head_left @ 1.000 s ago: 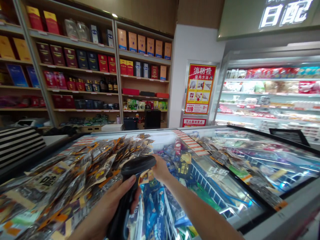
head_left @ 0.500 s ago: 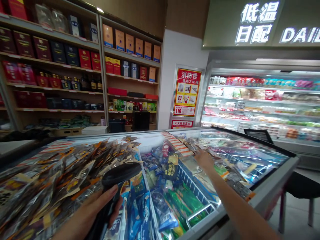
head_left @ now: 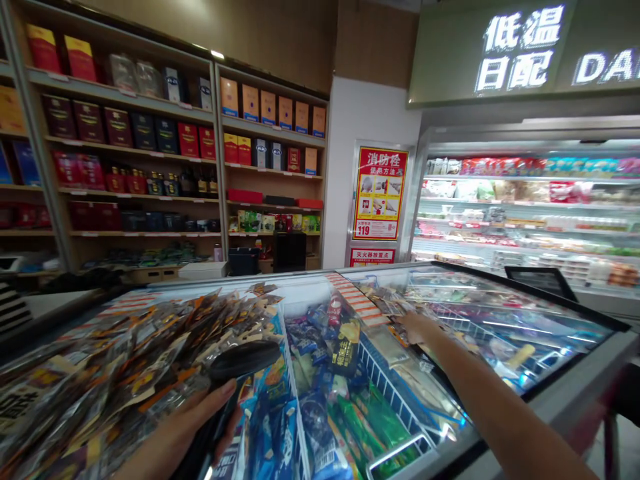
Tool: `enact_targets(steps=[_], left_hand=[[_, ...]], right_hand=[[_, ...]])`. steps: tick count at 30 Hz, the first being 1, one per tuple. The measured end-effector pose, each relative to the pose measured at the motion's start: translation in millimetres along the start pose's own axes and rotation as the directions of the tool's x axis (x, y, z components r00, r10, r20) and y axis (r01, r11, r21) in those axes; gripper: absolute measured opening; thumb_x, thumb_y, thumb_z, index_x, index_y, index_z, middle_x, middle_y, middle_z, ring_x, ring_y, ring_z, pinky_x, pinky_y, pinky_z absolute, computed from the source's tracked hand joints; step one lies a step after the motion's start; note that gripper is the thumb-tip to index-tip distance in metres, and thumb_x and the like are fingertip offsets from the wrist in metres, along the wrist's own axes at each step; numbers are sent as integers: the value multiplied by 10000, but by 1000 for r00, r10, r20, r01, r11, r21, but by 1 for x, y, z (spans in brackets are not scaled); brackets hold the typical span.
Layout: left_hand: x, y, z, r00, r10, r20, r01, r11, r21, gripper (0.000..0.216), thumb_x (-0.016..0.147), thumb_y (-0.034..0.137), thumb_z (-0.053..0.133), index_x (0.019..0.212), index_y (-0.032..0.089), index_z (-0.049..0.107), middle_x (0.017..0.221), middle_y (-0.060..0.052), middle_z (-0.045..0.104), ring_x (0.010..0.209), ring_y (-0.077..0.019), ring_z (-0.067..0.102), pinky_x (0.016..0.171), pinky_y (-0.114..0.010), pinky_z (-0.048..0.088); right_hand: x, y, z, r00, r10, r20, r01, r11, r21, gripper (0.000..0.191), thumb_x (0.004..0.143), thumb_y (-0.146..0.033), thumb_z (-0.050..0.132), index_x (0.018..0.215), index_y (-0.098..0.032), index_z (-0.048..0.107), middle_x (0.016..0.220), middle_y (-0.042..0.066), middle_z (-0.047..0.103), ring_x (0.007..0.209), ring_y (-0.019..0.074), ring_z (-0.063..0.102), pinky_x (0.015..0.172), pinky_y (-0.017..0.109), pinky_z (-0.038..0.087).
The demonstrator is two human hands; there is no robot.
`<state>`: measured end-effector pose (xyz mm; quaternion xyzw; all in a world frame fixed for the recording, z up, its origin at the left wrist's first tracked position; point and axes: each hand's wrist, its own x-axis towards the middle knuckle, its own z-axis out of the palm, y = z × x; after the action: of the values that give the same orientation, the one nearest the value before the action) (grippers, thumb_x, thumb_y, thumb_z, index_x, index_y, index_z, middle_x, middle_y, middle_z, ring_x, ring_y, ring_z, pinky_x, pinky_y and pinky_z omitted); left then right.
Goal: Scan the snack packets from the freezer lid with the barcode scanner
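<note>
My left hand (head_left: 200,420) is wrapped around the handle of a black handheld barcode scanner (head_left: 245,360), its broad head over the chest freezer. My right hand (head_left: 417,328) reaches over the freezer's right half, fingers bent down among flat packets (head_left: 385,300) by a dark edge of the glass lid (head_left: 500,313). What those fingers grip is partly hidden. Below the scanner lie blue ice-cream wrappers (head_left: 280,420). Green wrappers (head_left: 370,413) and a black-and-yellow packet (head_left: 345,347) fill the white wire basket (head_left: 400,460). Brown-and-orange packets (head_left: 165,347) are heaped on the left.
An orange-striped strip (head_left: 353,300) crosses the freezer's middle. Behind it stand wooden shelves (head_left: 273,123) with boxes and bottles, and a wall with a red fire-hydrant notice (head_left: 377,193). A lit chiller (head_left: 525,213) is at the right. A dark screen (head_left: 540,281) stands behind the freezer.
My view has tilted up and shifted left slightly. My right hand has moved a little right and down in view, and the packets beside its forearm are now more covered. The scanner stays in my left hand.
</note>
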<state>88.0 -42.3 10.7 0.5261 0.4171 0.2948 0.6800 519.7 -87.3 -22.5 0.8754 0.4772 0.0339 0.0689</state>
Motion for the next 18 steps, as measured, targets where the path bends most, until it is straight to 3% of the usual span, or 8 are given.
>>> enact_targets(steps=[2,4,9,13,15,18], left_hand=[[-4,1,7,999,-44,5,44,999,-24,323,628,462,563,509,162,552,482,2,558,408,-84,443,417,-179,364],[-6,1,11,1000,-7,17,7,1000,-5,338,643,463,546,498,157,538,462,1,543,399,-84,436,417,-181,368],[-9,-2,12,995,63,83,-63,998,-10,314,669,433,536,563,137,539,475,8,542,386,-73,444,418,-179,355],[-13,-1,14,996,52,79,-48,998,-44,297,659,426,551,622,133,528,510,2,558,397,-77,468,417,-185,352],[-18,0,16,996,52,78,-48,998,-51,296,665,426,544,646,132,524,511,3,556,392,-74,462,404,-184,339],[-25,2,22,990,82,119,-76,996,-57,296,688,429,513,682,133,521,497,17,537,379,-69,449,389,-185,324]], right_hand=[[2,-3,-6,999,-19,-38,19,1000,7,492,459,-55,605,921,-224,596,1036,117,518,952,294,485,741,390,359],[4,-6,-9,991,-34,-129,45,996,82,426,437,-67,608,845,-191,597,988,110,546,950,296,481,743,390,352],[4,-32,-5,962,-24,-273,132,913,386,235,581,-222,533,809,-165,543,740,39,601,719,189,554,618,277,386],[-9,-84,7,909,55,-413,310,574,758,217,613,-279,509,797,-167,535,711,10,603,685,174,557,612,267,401],[-18,-113,14,891,84,-446,374,420,827,245,626,-293,493,832,-165,528,732,16,609,695,179,561,622,280,414],[-31,-145,22,872,160,-463,406,293,866,282,627,-298,494,877,-167,503,784,30,609,716,178,563,646,289,426]])
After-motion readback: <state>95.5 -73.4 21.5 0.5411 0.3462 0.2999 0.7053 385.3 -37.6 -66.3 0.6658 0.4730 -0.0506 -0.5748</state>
